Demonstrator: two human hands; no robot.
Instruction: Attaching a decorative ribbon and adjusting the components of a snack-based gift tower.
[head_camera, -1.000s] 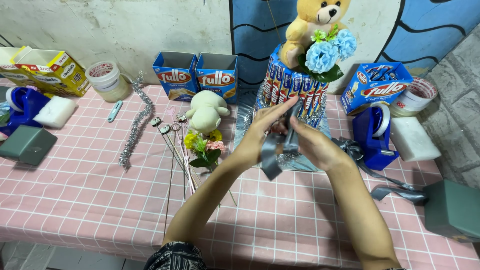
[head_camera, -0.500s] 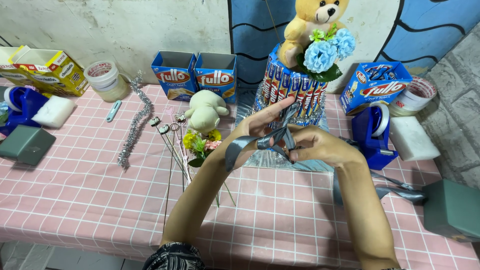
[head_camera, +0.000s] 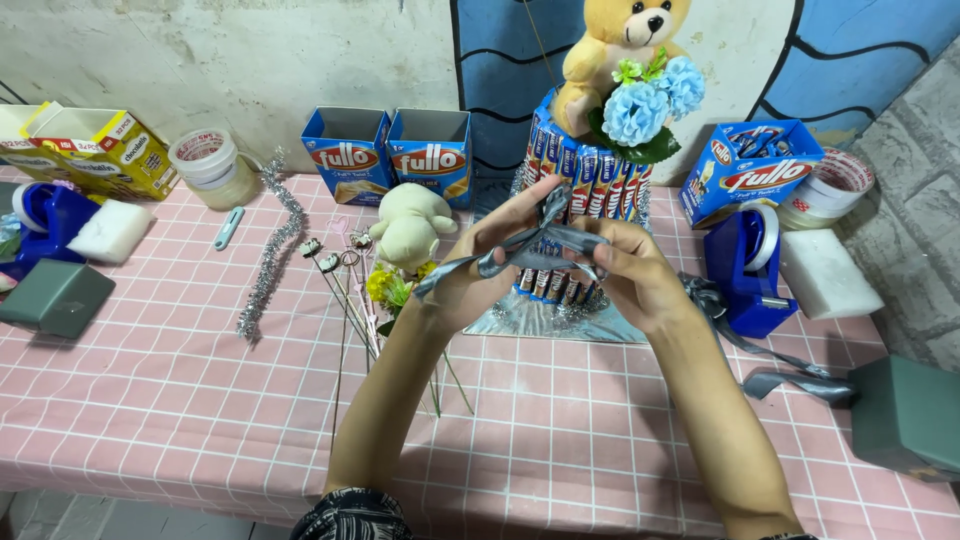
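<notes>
A bench (head_camera: 180, 420) under a pink checked cloth carries everything. The landmark is the snack tower (head_camera: 585, 190), a ring of upright wrapped wafer sticks near the far edge of the bench, on a shiny silver base. On top of the tower sits a tan teddy bear (head_camera: 615, 50) with a bunch of blue paper flowers (head_camera: 650, 100) against its front.

Right of the tower stands an open blue snack box (head_camera: 755, 175), and nearer than that a blue tape dispenser (head_camera: 745, 260). Left of the tower stand two empty blue cartons (head_camera: 395, 155), with a small cream plush toy (head_camera: 410, 225) lying in front of them. Further left lies a strand of silver tinsel (head_camera: 270, 250).

Just in front of the tower, raised above the bench, both hands work a grey ribbon (head_camera: 530, 250). The left hand (head_camera: 490, 260) has its fingers curled and pinches the ribbon's left part, a loose end slanting down past its wrist. The right hand (head_camera: 635, 275) is likewise closed on the ribbon's right part, thumb on top. The ribbon runs taut between them, a loop rising at the left fingertips.
</notes>
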